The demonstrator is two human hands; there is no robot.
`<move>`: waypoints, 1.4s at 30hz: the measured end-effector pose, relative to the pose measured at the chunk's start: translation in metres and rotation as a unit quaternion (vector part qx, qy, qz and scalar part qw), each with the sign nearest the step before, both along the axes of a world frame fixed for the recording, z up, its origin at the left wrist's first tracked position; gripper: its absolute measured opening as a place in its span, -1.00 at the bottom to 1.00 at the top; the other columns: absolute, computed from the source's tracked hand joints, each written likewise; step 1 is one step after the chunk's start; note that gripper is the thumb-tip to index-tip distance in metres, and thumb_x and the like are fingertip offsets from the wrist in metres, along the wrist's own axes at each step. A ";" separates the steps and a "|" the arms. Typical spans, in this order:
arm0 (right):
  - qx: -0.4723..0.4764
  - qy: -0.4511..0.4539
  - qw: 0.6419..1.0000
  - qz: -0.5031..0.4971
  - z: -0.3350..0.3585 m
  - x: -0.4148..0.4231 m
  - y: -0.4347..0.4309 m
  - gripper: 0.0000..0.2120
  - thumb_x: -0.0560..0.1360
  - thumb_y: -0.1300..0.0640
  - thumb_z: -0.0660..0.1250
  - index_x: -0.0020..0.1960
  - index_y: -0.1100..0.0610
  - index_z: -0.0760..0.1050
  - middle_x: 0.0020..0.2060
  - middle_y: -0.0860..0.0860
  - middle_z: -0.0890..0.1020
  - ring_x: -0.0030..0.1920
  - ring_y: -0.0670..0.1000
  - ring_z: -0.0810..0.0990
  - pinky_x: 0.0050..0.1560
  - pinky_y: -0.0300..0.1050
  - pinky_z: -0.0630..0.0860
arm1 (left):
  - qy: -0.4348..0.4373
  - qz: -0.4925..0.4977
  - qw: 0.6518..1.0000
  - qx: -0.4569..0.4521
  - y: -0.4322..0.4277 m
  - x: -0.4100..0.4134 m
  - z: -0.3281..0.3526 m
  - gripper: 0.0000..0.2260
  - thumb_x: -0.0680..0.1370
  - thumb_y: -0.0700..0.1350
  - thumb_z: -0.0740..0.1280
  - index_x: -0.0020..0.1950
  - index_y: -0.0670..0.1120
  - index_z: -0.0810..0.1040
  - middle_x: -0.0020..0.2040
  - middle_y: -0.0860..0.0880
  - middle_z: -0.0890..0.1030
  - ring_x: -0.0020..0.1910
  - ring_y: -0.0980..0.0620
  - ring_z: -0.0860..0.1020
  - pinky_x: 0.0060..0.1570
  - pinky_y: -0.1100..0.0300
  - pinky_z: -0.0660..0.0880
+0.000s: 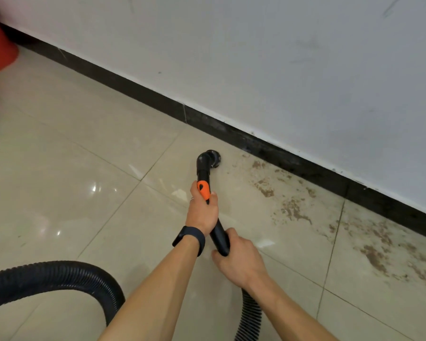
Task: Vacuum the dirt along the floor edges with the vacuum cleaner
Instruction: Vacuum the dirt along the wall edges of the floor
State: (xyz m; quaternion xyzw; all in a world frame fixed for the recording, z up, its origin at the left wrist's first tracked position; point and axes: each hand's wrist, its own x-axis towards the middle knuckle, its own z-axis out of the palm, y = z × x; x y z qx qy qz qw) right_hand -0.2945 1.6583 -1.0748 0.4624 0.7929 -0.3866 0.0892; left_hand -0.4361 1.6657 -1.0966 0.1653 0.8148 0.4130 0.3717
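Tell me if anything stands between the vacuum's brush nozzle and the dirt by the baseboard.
Nothing visible does. The brush nozzle rests on bare tile, and the dirt begins just to its right, spreading along the black baseboard. The hose loops at the lower left, off that path.

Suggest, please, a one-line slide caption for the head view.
Left hand and right hand grip the vacuum wand, brush nozzle on the tiled floor beside brown dirt along the black baseboard.

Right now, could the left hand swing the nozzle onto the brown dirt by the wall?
Probably yes. The left hand grips the tube behind the nozzle; the dirt lies close to its right, only bare floor between.
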 end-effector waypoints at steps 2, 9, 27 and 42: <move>0.001 -0.002 1.000 -0.003 0.001 -0.002 0.003 -0.78 0.52 -0.05 0.32 0.02 0.01 0.33 -0.19 -0.08 0.53 -0.19 0.06 0.57 -0.28 -0.05 0.46 | 0.000 -0.008 1.000 -0.005 0.004 -0.003 -0.002 -0.45 0.67 0.05 0.15 0.59 0.08 -0.02 -0.06 -0.10 0.56 -0.18 -0.05 0.56 -0.16 0.07 0.49; -0.024 0.003 0.999 -0.040 -0.003 -0.002 0.012 -0.80 0.51 -0.05 0.34 -0.02 -0.01 0.36 -0.19 -0.04 0.59 -0.25 0.03 0.59 -0.30 -0.08 0.48 | 0.029 -0.063 0.997 -0.028 0.019 -0.005 -0.003 -0.42 0.65 0.10 0.14 0.58 0.13 -0.07 0.13 -0.15 0.54 -0.06 -0.13 0.59 0.03 -0.12 0.58; -0.036 0.012 0.995 -0.090 -0.014 0.017 0.044 -0.81 0.51 -0.05 0.37 -0.05 -0.02 0.38 -0.20 -0.01 0.62 -0.27 0.02 0.61 -0.28 -0.09 0.53 | 0.050 -0.130 0.990 -0.035 0.062 0.013 -0.012 -0.43 0.66 0.08 0.14 0.58 0.07 -0.09 0.10 -0.17 0.52 -0.09 -0.15 0.59 0.00 -0.14 0.59; -0.085 0.017 0.996 -0.019 -0.018 -0.023 -0.001 -0.83 0.49 -0.04 0.33 -0.06 -0.03 0.35 -0.17 -0.01 0.58 -0.21 0.06 0.60 -0.27 -0.07 0.49 | 0.049 -0.080 0.995 -0.037 -0.003 -0.034 -0.004 -0.46 0.68 -0.03 0.16 0.58 -0.03 -0.03 -0.19 -0.08 0.53 -0.30 -0.04 0.52 -0.37 0.14 0.39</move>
